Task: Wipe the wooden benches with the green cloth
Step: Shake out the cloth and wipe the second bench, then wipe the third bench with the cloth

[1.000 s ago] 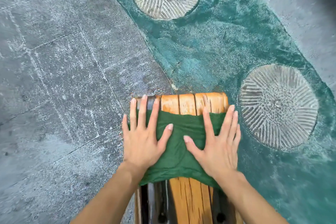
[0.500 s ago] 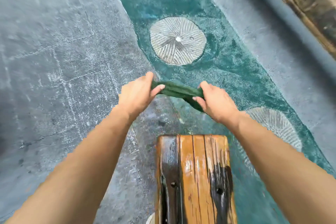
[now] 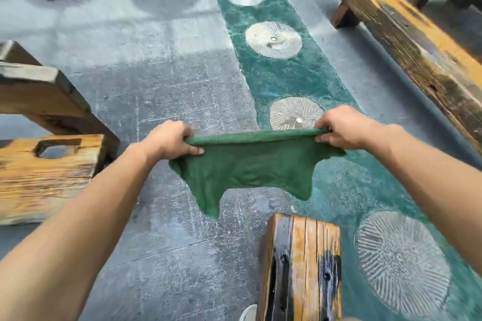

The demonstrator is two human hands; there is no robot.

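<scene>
We hold the green cloth spread wide in the air, past the far end of the near bench and clear of it. Our left hand grips one top corner, fingers curled round the rolled edge. Our right hand pinches the other corner the same way. The lower edge hangs in loose flaps above the floor.

A second ago both palms lay flat on the cloth, pressing it onto the far end of that bench. Half a second ago it was off the wood, bunched into a narrow roll between our hands. Now it is opened to full width. We take this to mean the pass over the near bench is done and we are shaking out the cloth, or finding a fresh face, before the next one. Dark patches on the bench's slats look wet, which fits.

To the left of the near bench stands a pale bench with a rectangular cutout in its top. Far to its right runs a long bench, rough and yellow-topped. Either could be next. The near bench sits where the grey stone floor on its left meets a teal strip running ahead of it, set with ribbed discs. The tip of a shoe shows by its left side.
</scene>
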